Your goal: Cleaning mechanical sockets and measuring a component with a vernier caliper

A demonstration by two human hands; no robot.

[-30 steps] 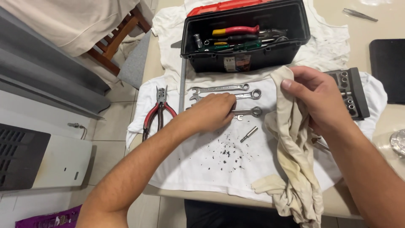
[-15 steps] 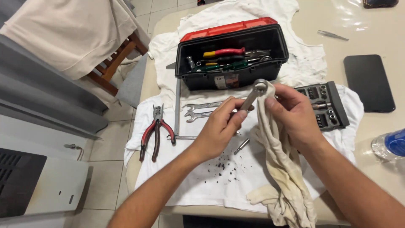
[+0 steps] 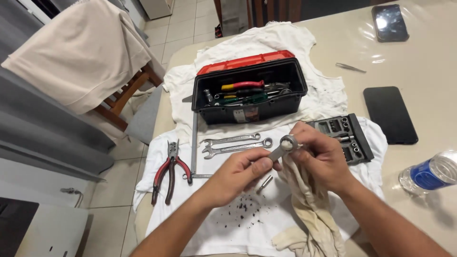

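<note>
Head view: left hand [image 3: 238,173] grips a ring spanner [image 3: 281,147] by its shank, centre frame above the white cloth [image 3: 228,228]. Right hand [image 3: 319,159] pinches a beige rag [image 3: 309,209] round the ring end. Wiping step; judged next, rag works along shank.

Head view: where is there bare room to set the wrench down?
Free: the white cloth right of the dark specks, and bare table between the two phones. Crowded: the strip from pliers past the two wrenches to the socket tray, where the left hand and right hand hold wrench and rag.
</note>
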